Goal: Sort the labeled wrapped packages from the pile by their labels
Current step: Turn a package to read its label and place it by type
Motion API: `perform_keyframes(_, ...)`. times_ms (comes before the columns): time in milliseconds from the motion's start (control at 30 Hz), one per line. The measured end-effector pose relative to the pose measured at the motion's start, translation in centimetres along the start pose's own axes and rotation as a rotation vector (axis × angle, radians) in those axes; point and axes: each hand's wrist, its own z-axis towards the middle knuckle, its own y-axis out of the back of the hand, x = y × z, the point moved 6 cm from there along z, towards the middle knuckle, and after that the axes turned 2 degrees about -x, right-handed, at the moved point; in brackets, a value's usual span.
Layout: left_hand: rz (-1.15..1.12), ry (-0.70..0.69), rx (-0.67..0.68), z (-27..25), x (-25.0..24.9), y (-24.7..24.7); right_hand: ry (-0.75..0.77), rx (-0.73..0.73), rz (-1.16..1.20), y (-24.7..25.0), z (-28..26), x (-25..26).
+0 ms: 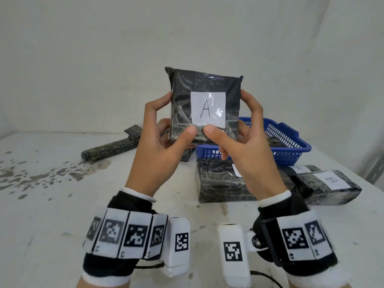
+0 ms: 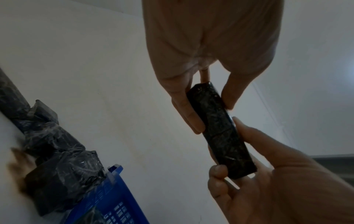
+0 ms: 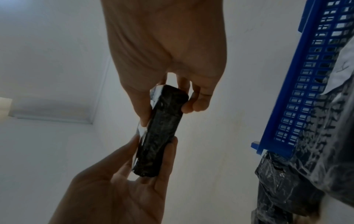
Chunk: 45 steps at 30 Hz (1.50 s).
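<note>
While I scan from the left, I first see a long, narrow package (image 1: 110, 146) in wrinkled black plastic film, lying flat on the scuffed, stained white table (image 1: 52, 215), well apart from everything else. Next comes my left hand (image 1: 160, 150), its thumb and curled fingers pinching the left edge of the package labeled A (image 1: 205, 107). That package is a flat rectangular block wrapped in glossy, creased black film, held upright in the air above the table, with a square white paper label under clear tape facing me. My right hand (image 1: 247, 150) grips its right edge the same way, thumb on the front near the label's bottom, fingers behind. Below it a similar black block (image 1: 218, 183) rests on the table, its label mostly hidden by my right hand. Behind stands a blue plastic mesh basket (image 1: 291, 142) with a dark package inside. Furthest right lies a package labeled B (image 1: 330, 186), touching another marked A (image 1: 299, 169).
</note>
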Motion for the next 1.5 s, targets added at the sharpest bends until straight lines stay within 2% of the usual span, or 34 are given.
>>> perform_keyframes(333, -0.122, 0.058, -0.023, 0.1, -0.2, 0.4, -0.076, 0.006, 0.123, 0.1, 0.3, -0.1)
perform_keyframes(533, -0.149, 0.032, -0.045, 0.2, -0.5, 0.7, -0.067, -0.044, 0.106, 0.2, 0.4, -0.2)
perform_keyframes(633, -0.119, 0.027, -0.054, 0.2, -0.5, 0.8, -0.026, -0.095, 0.062, 0.4, 0.3, 0.4)
perform_keyframes(833, -0.021, -0.026, -0.117, 0.3, -0.7, 0.9, 0.034, -0.081, 0.022, 0.3, -0.1, 1.2)
perform_keyframes(967, 0.030, -0.058, -0.110, 0.1, -0.9, 0.5, 0.078, -0.129, -0.031, -0.1, -0.5, 1.2)
perform_keyframes(1500, 0.163, -0.008, -0.224, 0.0, -0.2, 1.1, 0.108, -0.147, -0.090, -0.1, -0.6, 0.9)
